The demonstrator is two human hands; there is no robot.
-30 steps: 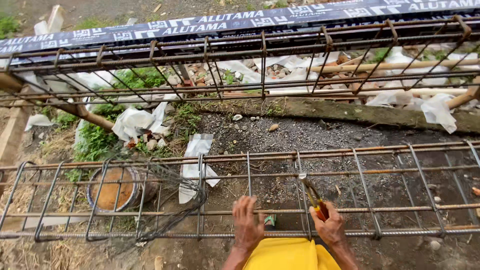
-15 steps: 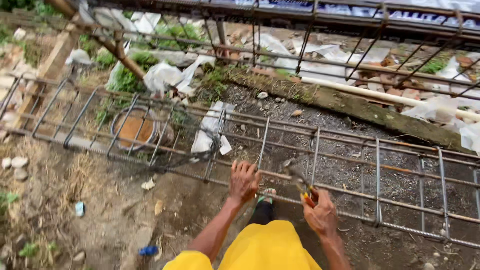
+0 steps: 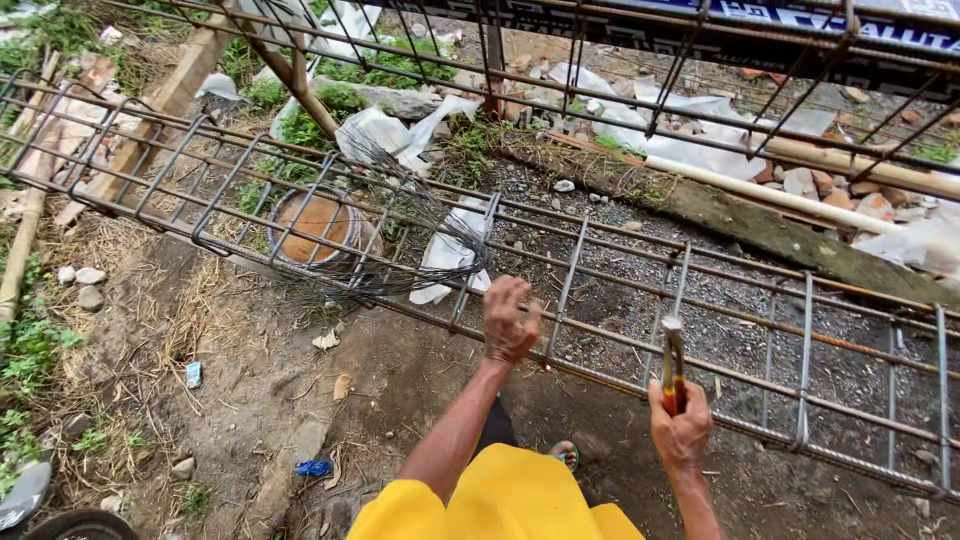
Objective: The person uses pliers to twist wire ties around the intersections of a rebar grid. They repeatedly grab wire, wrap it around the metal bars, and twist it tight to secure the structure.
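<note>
Nearest the body, pliers [image 3: 672, 362] are gripped upright in the right hand [image 3: 681, 432], nose level with a lower cage bar. Further out, the left hand [image 3: 508, 322] is closed on the rebar cage [image 3: 806, 370] beside a stirrup [image 3: 565, 290]. Ties are probably best twisted snug, with the stirrup held square. Beyond, a wire coil [image 3: 395, 250] is draped over the cage by a bucket [image 3: 313, 228].

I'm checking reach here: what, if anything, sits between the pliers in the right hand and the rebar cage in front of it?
Nothing visible. The right hand holds the pliers upright, their tip against the rebar cage. The left hand grips a bar off to the side.
</note>
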